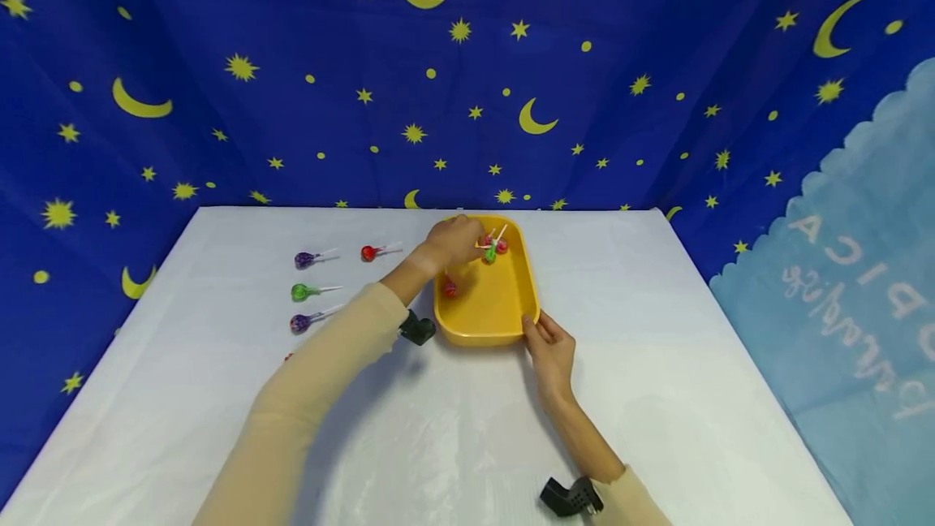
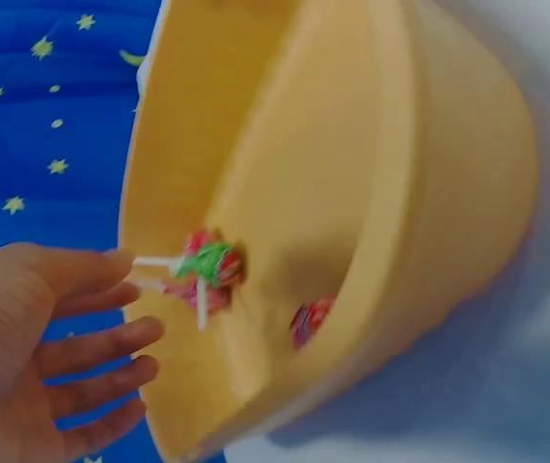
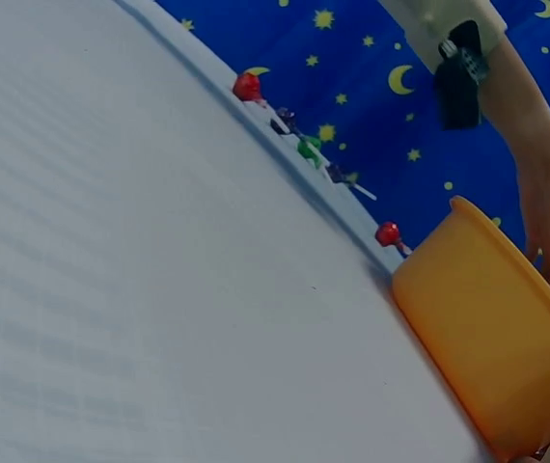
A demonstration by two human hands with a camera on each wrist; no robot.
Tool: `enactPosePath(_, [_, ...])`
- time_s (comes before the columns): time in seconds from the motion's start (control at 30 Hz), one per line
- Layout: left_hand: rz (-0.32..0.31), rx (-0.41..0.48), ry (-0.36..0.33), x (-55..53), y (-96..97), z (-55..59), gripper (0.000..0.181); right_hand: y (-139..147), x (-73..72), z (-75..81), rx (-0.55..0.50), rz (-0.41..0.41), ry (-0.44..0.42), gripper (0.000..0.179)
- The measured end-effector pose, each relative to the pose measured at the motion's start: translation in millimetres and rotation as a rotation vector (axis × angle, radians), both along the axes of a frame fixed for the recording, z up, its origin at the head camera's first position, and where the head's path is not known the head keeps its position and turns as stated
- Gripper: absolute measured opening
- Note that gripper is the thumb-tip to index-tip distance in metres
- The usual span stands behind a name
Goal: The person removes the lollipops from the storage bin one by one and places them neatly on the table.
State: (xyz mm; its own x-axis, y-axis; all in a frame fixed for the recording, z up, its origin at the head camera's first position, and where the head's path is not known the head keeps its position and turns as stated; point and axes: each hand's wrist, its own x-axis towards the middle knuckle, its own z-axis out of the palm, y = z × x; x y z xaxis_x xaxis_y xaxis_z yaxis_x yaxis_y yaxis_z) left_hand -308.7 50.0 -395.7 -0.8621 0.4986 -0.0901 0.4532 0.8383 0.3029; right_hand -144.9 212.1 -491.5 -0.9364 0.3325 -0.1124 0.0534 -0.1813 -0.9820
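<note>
Right hand [image 1: 553,351] pinches the near right corner of the yellow rectangular plastic tray [image 1: 488,311]; a slackened grip could let it skew. Beyond, the round green-wrapped lollipop [image 1: 490,254] lies toward the tray's far end; a brushing fingertip could roll it. Left hand [image 1: 456,240] reaches over left rim, fingers extended, loosely spread; stick contact unclear.

Staged tabletop workspace, starry backdrop [image 1: 467,63], lettered blue cloth [image 1: 825,282], 1 white table [image 1: 643,347]
</note>
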Motion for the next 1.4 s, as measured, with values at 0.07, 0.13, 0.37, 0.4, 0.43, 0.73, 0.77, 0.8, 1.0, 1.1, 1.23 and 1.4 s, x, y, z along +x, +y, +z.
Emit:
enactPosePath(0.07, [0.047, 0.010, 0.004, 0.3, 5.2, -1.7, 0.017, 0, -0.5, 1.0, 0.004, 0.009, 0.002, 0.046])
enactPosePath(0.13, [0.091, 0.026, -0.006, -0.1, 8.9, -4.2, 0.015, 0, -0.9, 1.5, 0.008, 0.016, 0.002, 0.046])
enactPosePath(0.37, [0.113, 0.039, -0.053, -3.4, 20.6, -7.4, 0.011, 1, -1.7, 0.5, 0.025, -0.006, -0.001, 0.045])
enactPosePath(0.4, [0.119, 0.036, -0.059, -3.8, 22.4, -7.5, 0.010, 1, -1.7, 0.1, 0.029, -0.007, -0.003, 0.045])
enactPosePath(0.43, [0.124, 0.028, -0.061, -3.9, 23.9, -6.9, 0.009, 2, -1.7, -0.6, 0.033, -0.006, -0.004, 0.046])
enactPosePath(0.73, [0.202, -0.078, -0.061, -6.7, 37.1, -19.1, 0.012, 4, 1.7, -5.2, 0.035, 0.000, 0.004, 0.045])
enactPosePath(0.77, [0.214, -0.074, -0.057, -7.6, 38.0, -20.8, 0.014, 4, 1.1, -5.0, 0.031, 0.002, 0.008, 0.045])
enactPosePath(0.8, [0.225, -0.070, -0.052, -8.6, 38.8, -22.2, 0.014, 4, 0.5, -4.7, 0.026, 0.004, 0.010, 0.045])
enactPosePath(1.0, [0.271, -0.056, -0.025, -15.5, 41.6, -27.8, 0.015, 2, -2.5, -3.0, 0.039, 0.002, 0.005, 0.045])
enactPosePath(1.1, [0.296, -0.057, -0.033, -18.2, 42.3, -31.1, 0.012, 0, -2.3, -2.8, 0.039, 0.001, -0.001, 0.045])
enactPosePath(1.23, [0.321, -0.044, -0.046, -20.8, 44.3, -36.0, 0.014, -2, -1.6, -2.2, 0.031, -0.001, 0.001, 0.045])
enactPosePath(1.4, [0.318, 0.000, -0.039, -22.2, 47.1, -40.0, 0.016, 0, -1.0, -1.4, 0.036, 0.001, 0.017, 0.046])
